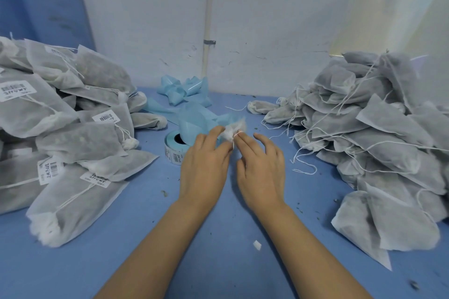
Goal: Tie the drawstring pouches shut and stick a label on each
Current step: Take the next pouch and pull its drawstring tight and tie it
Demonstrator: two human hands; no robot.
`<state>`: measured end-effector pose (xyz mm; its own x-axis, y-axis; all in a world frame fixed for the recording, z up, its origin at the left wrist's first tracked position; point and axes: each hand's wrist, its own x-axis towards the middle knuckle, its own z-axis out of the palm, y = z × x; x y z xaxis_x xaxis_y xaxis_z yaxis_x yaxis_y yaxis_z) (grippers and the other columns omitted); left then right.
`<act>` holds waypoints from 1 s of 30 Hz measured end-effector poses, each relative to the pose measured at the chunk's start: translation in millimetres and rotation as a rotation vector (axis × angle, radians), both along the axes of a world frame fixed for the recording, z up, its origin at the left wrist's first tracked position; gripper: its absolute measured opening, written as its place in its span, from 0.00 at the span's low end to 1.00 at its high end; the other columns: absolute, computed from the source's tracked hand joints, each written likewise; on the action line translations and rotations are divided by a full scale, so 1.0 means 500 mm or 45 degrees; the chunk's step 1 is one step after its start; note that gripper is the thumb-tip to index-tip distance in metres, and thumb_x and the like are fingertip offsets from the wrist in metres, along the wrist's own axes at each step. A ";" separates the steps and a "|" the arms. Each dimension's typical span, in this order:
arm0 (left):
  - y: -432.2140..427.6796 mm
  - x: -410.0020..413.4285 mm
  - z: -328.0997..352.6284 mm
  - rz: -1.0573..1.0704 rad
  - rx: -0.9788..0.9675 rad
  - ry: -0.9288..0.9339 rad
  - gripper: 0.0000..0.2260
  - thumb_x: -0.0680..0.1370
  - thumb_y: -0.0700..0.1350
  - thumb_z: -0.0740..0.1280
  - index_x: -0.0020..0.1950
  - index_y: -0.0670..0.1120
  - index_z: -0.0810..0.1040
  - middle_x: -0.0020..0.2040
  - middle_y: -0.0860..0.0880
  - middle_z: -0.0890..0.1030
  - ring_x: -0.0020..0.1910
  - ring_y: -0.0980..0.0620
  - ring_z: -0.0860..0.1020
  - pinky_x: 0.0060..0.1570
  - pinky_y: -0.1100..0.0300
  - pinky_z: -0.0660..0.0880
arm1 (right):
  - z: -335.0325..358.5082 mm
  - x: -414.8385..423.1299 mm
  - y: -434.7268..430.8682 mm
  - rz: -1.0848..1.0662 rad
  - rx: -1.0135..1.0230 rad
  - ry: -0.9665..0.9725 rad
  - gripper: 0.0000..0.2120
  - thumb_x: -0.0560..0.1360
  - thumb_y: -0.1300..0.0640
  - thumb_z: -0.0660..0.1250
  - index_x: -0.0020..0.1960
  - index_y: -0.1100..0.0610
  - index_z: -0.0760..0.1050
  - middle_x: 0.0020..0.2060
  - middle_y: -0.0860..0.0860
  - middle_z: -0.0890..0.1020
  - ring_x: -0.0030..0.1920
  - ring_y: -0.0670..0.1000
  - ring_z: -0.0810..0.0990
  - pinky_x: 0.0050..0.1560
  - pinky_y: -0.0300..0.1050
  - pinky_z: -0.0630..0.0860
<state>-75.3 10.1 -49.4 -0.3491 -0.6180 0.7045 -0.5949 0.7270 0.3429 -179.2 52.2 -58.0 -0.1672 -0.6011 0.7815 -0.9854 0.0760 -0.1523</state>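
Between my hands at the table's centre, the bunched white mouth of a pouch [232, 129] shows above my fingertips; the rest of the pouch is hidden under them. My left hand [206, 160] pinches the gathered fabric. My right hand [261, 165] pinches the thin white drawstring [233, 143] close to the bunched mouth, and a short end hangs down between the hands. A roll of barcode labels [173, 149] on blue backing sits just left of my left hand, with loose backing strip [192, 119] trailing behind it.
A heap of tied, labelled grey pouches [60, 133] fills the left side. A heap of pouches with loose strings [376, 143] fills the right. Crumpled blue backing [182, 91] lies by the white wall. A small white scrap [257, 245] lies on the blue tabletop [218, 238].
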 end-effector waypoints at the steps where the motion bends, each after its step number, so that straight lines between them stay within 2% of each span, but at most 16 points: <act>1: -0.002 0.000 -0.001 0.002 -0.080 -0.036 0.05 0.74 0.36 0.70 0.48 0.43 0.82 0.63 0.46 0.78 0.50 0.42 0.76 0.34 0.51 0.75 | 0.000 -0.001 0.000 -0.004 -0.013 0.008 0.21 0.65 0.66 0.64 0.57 0.57 0.81 0.56 0.48 0.83 0.56 0.59 0.80 0.55 0.53 0.73; 3: -0.007 -0.003 -0.008 -0.047 -0.042 -0.073 0.06 0.77 0.39 0.66 0.52 0.45 0.81 0.66 0.53 0.76 0.56 0.46 0.72 0.38 0.55 0.72 | -0.001 -0.002 0.002 -0.002 -0.062 -0.011 0.19 0.67 0.65 0.64 0.56 0.56 0.82 0.54 0.47 0.83 0.56 0.59 0.80 0.56 0.50 0.71; 4: -0.009 -0.003 -0.013 -0.077 0.066 -0.046 0.07 0.79 0.42 0.64 0.54 0.47 0.80 0.64 0.55 0.77 0.57 0.49 0.70 0.40 0.58 0.70 | -0.001 -0.003 0.002 0.004 -0.089 -0.033 0.17 0.69 0.63 0.63 0.55 0.56 0.82 0.54 0.46 0.83 0.56 0.58 0.80 0.57 0.49 0.68; 7: -0.011 -0.009 -0.023 -0.151 0.370 0.157 0.08 0.81 0.47 0.60 0.55 0.51 0.78 0.46 0.53 0.77 0.51 0.57 0.70 0.41 0.57 0.70 | -0.003 -0.005 -0.002 0.047 -0.122 -0.156 0.13 0.72 0.61 0.65 0.54 0.56 0.83 0.54 0.46 0.83 0.55 0.57 0.79 0.57 0.46 0.64; 9: -0.008 -0.017 -0.023 -0.246 0.534 0.233 0.07 0.81 0.47 0.60 0.54 0.50 0.76 0.44 0.52 0.77 0.47 0.56 0.72 0.44 0.55 0.71 | -0.004 -0.005 -0.005 0.128 -0.106 -0.395 0.12 0.73 0.60 0.65 0.54 0.56 0.82 0.52 0.47 0.84 0.54 0.55 0.77 0.58 0.46 0.67; 10: -0.005 -0.022 -0.022 -0.323 0.632 0.297 0.06 0.81 0.46 0.60 0.52 0.49 0.76 0.44 0.52 0.78 0.45 0.56 0.73 0.45 0.55 0.71 | -0.003 -0.005 -0.005 0.168 -0.110 -0.548 0.12 0.75 0.60 0.64 0.55 0.55 0.82 0.49 0.46 0.84 0.53 0.54 0.76 0.57 0.43 0.68; 12: 0.005 -0.026 -0.021 -0.435 0.796 0.422 0.05 0.81 0.44 0.60 0.49 0.46 0.74 0.39 0.54 0.78 0.39 0.58 0.74 0.44 0.57 0.70 | -0.004 -0.010 -0.007 0.208 -0.160 -0.844 0.11 0.76 0.60 0.66 0.55 0.52 0.82 0.42 0.38 0.81 0.52 0.50 0.75 0.53 0.30 0.66; 13: 0.008 -0.027 -0.021 -0.443 0.830 0.446 0.05 0.81 0.44 0.60 0.48 0.45 0.74 0.37 0.54 0.77 0.37 0.57 0.74 0.43 0.58 0.70 | -0.006 -0.014 -0.009 0.217 -0.179 -0.975 0.10 0.76 0.60 0.67 0.54 0.51 0.83 0.40 0.35 0.79 0.52 0.48 0.75 0.52 0.28 0.67; 16: 0.007 -0.025 -0.024 -0.403 0.859 0.481 0.06 0.82 0.43 0.58 0.47 0.46 0.72 0.37 0.48 0.78 0.37 0.49 0.73 0.40 0.59 0.68 | -0.006 -0.020 -0.016 0.298 -0.189 -1.349 0.08 0.74 0.61 0.69 0.49 0.51 0.84 0.42 0.40 0.83 0.51 0.46 0.80 0.55 0.38 0.74; 18: 0.001 -0.024 -0.024 -0.379 0.914 0.571 0.06 0.82 0.44 0.57 0.47 0.48 0.71 0.41 0.48 0.80 0.39 0.49 0.76 0.41 0.59 0.70 | -0.005 -0.017 -0.017 0.403 -0.205 -1.551 0.08 0.72 0.63 0.71 0.44 0.50 0.84 0.40 0.42 0.85 0.46 0.42 0.82 0.51 0.37 0.76; 19: -0.003 -0.023 -0.023 -0.355 0.934 0.611 0.06 0.82 0.44 0.57 0.46 0.50 0.70 0.41 0.49 0.81 0.38 0.51 0.76 0.40 0.62 0.71 | -0.005 -0.016 -0.018 0.447 -0.203 -1.604 0.09 0.71 0.63 0.72 0.41 0.49 0.84 0.40 0.42 0.86 0.44 0.41 0.83 0.49 0.35 0.77; 21: -0.009 -0.020 -0.022 -0.296 0.935 0.652 0.07 0.82 0.45 0.57 0.45 0.52 0.69 0.40 0.49 0.81 0.36 0.55 0.75 0.35 0.68 0.69 | -0.006 -0.015 -0.020 0.493 -0.160 -1.621 0.08 0.71 0.63 0.73 0.40 0.49 0.84 0.40 0.43 0.86 0.43 0.41 0.83 0.48 0.34 0.77; 22: -0.013 -0.017 -0.023 -0.272 0.925 0.658 0.06 0.82 0.45 0.57 0.46 0.51 0.69 0.40 0.47 0.81 0.36 0.54 0.76 0.36 0.67 0.69 | -0.008 -0.014 -0.021 0.501 -0.125 -1.599 0.07 0.70 0.62 0.73 0.40 0.50 0.84 0.40 0.44 0.86 0.44 0.41 0.83 0.49 0.35 0.77; 25: -0.020 -0.006 -0.025 -0.149 0.815 0.512 0.04 0.82 0.49 0.55 0.50 0.52 0.68 0.43 0.47 0.80 0.42 0.46 0.77 0.45 0.52 0.72 | -0.008 -0.011 -0.020 0.520 -0.011 -1.486 0.04 0.70 0.60 0.73 0.41 0.52 0.85 0.40 0.45 0.86 0.44 0.42 0.83 0.50 0.39 0.77; 28: -0.015 0.001 -0.025 -0.047 0.515 0.237 0.05 0.82 0.51 0.54 0.50 0.53 0.66 0.41 0.51 0.77 0.41 0.47 0.75 0.41 0.51 0.71 | -0.006 -0.007 -0.016 0.514 0.086 -1.276 0.04 0.71 0.60 0.72 0.41 0.52 0.85 0.39 0.44 0.86 0.45 0.44 0.83 0.51 0.43 0.77; 30: -0.009 0.002 -0.023 -0.033 0.357 0.206 0.05 0.82 0.50 0.55 0.49 0.52 0.69 0.44 0.54 0.76 0.42 0.49 0.75 0.41 0.52 0.71 | -0.004 -0.005 -0.016 0.465 0.112 -1.146 0.04 0.72 0.59 0.72 0.43 0.53 0.86 0.39 0.43 0.86 0.46 0.46 0.83 0.51 0.45 0.77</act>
